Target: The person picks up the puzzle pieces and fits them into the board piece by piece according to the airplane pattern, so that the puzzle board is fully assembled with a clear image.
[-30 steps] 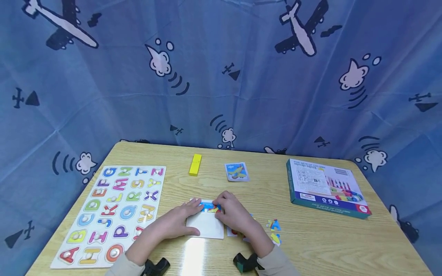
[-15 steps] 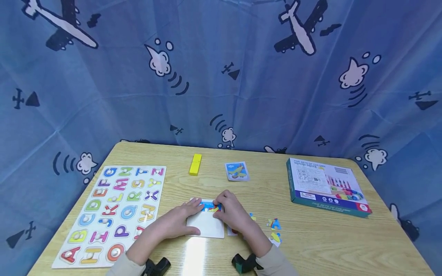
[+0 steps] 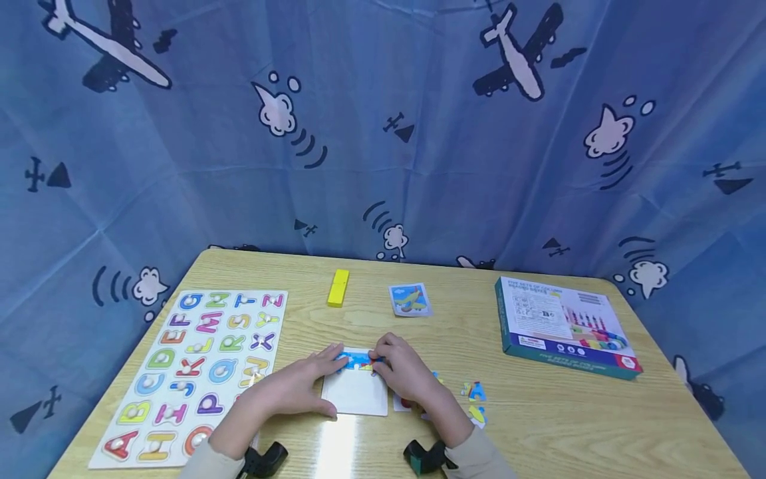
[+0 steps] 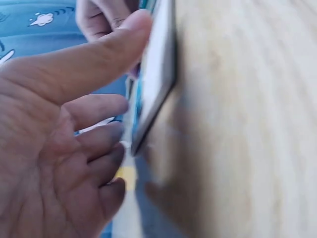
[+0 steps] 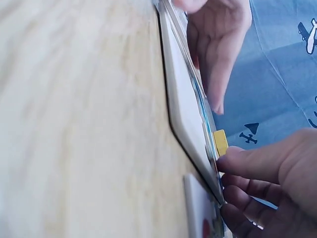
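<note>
A white puzzle board lies on the table between both hands, with a row of blue, red and yellow jigsaw pieces along its far edge. My left hand spreads over the board's left side. Its fingertips touch the far left pieces and its thumb is at the near left edge. At the far right corner my right hand pinches a jigsaw piece mostly hidden by the fingers. The right wrist view shows that thumb on the board's face and curled fingertips at its edge.
Loose jigsaw pieces and another picture board lie by the right forearm. An airplane picture card and a yellow block are farther back. A letter board fills the left side; a box stands right.
My left hand has slid slightly left and towards me, uncovering more of the blue pieces. The right hand stays at the far right corner with only small finger movement.
</note>
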A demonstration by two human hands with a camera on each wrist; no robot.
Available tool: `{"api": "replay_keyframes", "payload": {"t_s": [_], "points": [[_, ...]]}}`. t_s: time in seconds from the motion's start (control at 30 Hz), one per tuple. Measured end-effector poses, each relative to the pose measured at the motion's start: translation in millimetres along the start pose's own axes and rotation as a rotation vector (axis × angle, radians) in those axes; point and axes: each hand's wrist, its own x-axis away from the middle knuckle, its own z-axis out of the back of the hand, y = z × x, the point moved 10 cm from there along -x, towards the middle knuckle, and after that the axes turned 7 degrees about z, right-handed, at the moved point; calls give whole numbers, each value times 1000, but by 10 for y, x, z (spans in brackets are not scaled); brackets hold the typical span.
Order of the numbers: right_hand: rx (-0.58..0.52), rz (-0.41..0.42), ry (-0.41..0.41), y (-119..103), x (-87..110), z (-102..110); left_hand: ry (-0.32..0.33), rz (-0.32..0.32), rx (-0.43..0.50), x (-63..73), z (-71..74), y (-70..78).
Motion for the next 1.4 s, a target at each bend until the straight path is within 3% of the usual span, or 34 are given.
{"api": "replay_keyframes", "payload": {"t_s": [0.33, 0.5, 0.73, 0.93, 1.13, 1.4], "points": [[-71, 26, -39, 18, 12, 35, -12, 3, 25, 48, 60, -50], [-147, -9, -73, 122, 109, 72, -7, 12, 41, 39, 41, -64], [-206, -84, -23, 278, 308, 230, -9, 16, 52, 24, 30, -50], [-155, -125, -46, 357, 443, 273, -6, 18, 47, 22, 50, -51], [-93, -93, -88, 346, 462, 250, -6, 19, 49, 17, 51, -66], [-14, -75, -62, 335, 454, 249, -12, 16, 63, 18, 51, -82]]}}
